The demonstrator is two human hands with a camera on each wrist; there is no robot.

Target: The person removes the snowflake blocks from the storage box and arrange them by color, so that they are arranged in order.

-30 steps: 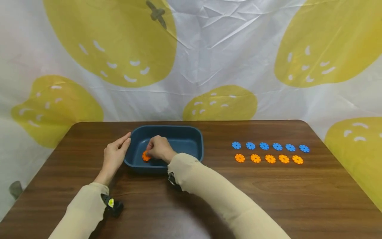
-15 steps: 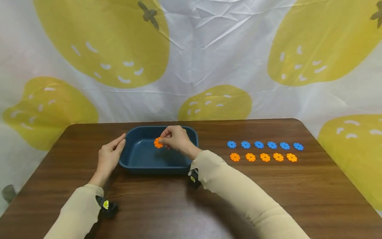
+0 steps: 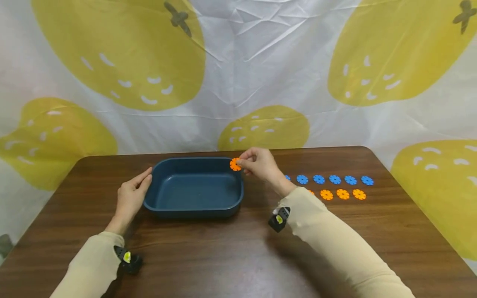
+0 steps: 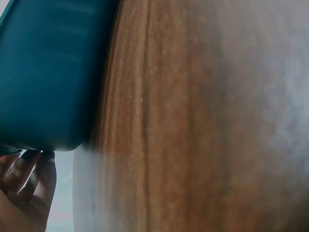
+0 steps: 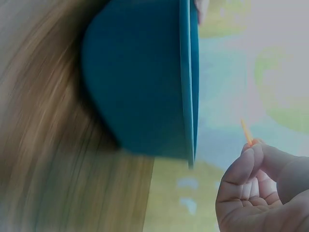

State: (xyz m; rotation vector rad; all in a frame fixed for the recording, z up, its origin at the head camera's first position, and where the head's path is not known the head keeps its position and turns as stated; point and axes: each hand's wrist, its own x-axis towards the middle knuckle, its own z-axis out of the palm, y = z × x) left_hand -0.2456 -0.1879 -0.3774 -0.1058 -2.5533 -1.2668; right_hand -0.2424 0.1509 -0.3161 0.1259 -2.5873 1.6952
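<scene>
My right hand [image 3: 261, 165] pinches an orange notched disc [image 3: 234, 164] between thumb and forefinger, above the far right corner of a dark blue rectangular basin [image 3: 193, 213]. In the right wrist view that disc [image 5: 245, 130] shows edge-on at the fingertips, level with the side of the basin [image 5: 137, 82]. My left hand [image 3: 130, 196] is at the basin's left end, its fairly straight fingers and thumb touching the rim. From the left wrist view, the fingertips [image 4: 47, 157] meet the outer wall of the basin [image 4: 48, 72].
Right of the basin, several blue notched discs [image 3: 318, 179] lie in a row on the brown wooden table [image 3: 208, 256]. A row of orange discs [image 3: 343, 194] lies nearer; my right forearm hides part of it. A lemon-patterned cloth [image 3: 231, 82] hangs behind the table.
My right hand has lifted the orange disc from the basin's floor and carried it right, to the far right rim. My left hand stays at the basin's left end; the view has shifted slightly.
</scene>
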